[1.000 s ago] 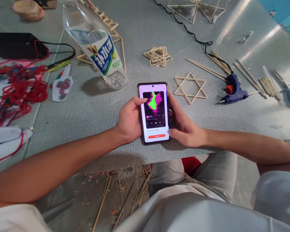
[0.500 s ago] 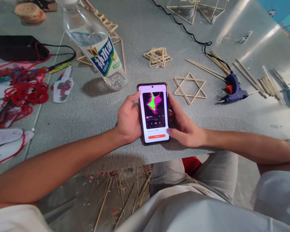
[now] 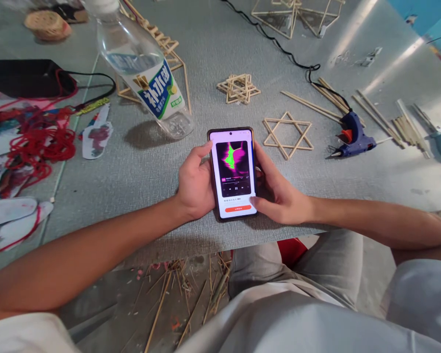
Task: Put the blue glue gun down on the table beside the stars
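Note:
A smartphone (image 3: 234, 171) with a lit screen showing a pink and green picture is held over the near edge of the grey table (image 3: 139, 166). My left hand (image 3: 195, 182) grips its left side, thumb resting along the edge. My right hand (image 3: 277, 189) wraps the right side from beneath, thumb at the lower right corner. Both hands are closed on the phone.
A clear plastic bottle (image 3: 147, 78) stands behind the phone at left. Stick stars (image 3: 287, 135) (image 3: 238, 88) lie behind it, a blue glue gun (image 3: 353, 139) and loose sticks (image 3: 378, 117) to the right. Red cord (image 3: 40, 142) and paper cutouts lie at left.
My left thumb has drawn back from the phone's screen to its left edge. The phone and my right hand have stayed almost in place.

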Action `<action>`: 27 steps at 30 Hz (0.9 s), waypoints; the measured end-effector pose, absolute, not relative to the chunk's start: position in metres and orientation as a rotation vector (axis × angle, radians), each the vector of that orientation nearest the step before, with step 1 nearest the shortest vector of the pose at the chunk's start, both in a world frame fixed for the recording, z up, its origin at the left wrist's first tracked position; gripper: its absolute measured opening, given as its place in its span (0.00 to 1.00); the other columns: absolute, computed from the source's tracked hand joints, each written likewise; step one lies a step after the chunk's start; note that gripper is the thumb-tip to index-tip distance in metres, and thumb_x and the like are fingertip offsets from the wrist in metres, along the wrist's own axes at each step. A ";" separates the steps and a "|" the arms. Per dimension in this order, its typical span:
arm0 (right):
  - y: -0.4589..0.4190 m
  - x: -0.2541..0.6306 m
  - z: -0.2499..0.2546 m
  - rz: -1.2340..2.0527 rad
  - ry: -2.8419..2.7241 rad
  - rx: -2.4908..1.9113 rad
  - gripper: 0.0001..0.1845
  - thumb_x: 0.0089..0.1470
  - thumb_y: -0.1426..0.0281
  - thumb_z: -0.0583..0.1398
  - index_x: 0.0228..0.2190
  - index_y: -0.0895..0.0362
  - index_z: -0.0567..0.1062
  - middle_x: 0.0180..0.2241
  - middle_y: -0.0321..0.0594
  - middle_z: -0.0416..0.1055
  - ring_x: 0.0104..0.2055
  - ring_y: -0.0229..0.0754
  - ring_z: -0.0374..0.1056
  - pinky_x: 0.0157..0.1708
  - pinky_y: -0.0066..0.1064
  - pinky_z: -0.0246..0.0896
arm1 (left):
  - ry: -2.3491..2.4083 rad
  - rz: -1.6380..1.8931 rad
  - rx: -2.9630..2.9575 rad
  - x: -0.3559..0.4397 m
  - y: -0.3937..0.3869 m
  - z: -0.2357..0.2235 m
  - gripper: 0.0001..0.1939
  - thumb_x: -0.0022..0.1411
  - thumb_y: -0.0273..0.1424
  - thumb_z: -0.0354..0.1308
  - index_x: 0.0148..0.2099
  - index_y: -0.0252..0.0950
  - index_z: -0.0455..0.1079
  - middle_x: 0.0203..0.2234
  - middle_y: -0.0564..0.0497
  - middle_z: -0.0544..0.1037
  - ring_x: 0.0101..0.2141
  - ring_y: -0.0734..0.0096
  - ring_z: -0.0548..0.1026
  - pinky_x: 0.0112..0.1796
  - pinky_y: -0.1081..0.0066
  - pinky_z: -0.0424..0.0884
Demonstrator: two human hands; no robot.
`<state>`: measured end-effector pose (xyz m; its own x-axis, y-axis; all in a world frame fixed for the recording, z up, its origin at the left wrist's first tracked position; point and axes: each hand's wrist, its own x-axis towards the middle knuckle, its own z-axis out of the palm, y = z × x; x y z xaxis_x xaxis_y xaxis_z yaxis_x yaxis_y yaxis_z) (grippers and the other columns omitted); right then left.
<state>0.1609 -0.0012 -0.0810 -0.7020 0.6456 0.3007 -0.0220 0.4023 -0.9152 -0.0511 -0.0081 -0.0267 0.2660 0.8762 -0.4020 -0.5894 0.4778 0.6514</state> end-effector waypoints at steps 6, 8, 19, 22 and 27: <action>-0.002 0.156 -0.079 1.228 -2.087 -0.543 0.76 0.65 0.56 0.73 0.82 0.43 0.20 0.87 0.53 0.37 0.77 0.61 0.66 0.77 0.59 0.68 | 0.841 1.047 0.365 -0.049 -0.008 -0.023 0.26 0.72 0.50 0.54 0.58 0.40 0.80 0.42 0.45 0.89 0.55 0.42 0.87 0.59 0.43 0.84; -0.002 0.155 -0.079 1.210 -2.101 -0.567 0.77 0.64 0.56 0.73 0.82 0.43 0.19 0.86 0.53 0.38 0.78 0.62 0.65 0.77 0.60 0.67 | 0.839 1.051 0.363 -0.049 -0.008 -0.022 0.26 0.71 0.50 0.54 0.58 0.40 0.80 0.41 0.45 0.89 0.55 0.42 0.87 0.58 0.43 0.85; -0.002 0.155 -0.078 1.193 -2.110 -0.573 0.78 0.63 0.56 0.74 0.82 0.44 0.19 0.86 0.54 0.40 0.80 0.63 0.62 0.79 0.62 0.64 | 0.826 1.020 0.387 -0.050 -0.008 -0.025 0.27 0.69 0.52 0.57 0.57 0.41 0.80 0.42 0.45 0.89 0.54 0.42 0.87 0.58 0.44 0.85; -0.002 0.154 -0.079 1.201 -2.114 -0.555 0.77 0.64 0.57 0.73 0.81 0.43 0.18 0.86 0.54 0.42 0.78 0.61 0.65 0.76 0.60 0.69 | 0.821 1.009 0.386 -0.050 -0.008 -0.024 0.28 0.69 0.52 0.56 0.58 0.40 0.80 0.42 0.44 0.89 0.53 0.41 0.87 0.57 0.44 0.85; -0.003 0.154 -0.078 1.208 -2.096 -0.569 0.76 0.65 0.54 0.73 0.82 0.44 0.19 0.86 0.53 0.41 0.76 0.61 0.67 0.75 0.60 0.71 | 0.821 1.022 0.368 -0.049 -0.008 -0.022 0.28 0.71 0.51 0.54 0.60 0.40 0.79 0.41 0.45 0.89 0.53 0.42 0.87 0.57 0.44 0.85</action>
<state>0.1544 -0.0028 -0.0785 -0.6984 0.6426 0.3151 0.0497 0.4828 -0.8743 -0.0486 -0.0083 -0.0221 0.2653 0.8633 -0.4294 -0.6052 0.4958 0.6228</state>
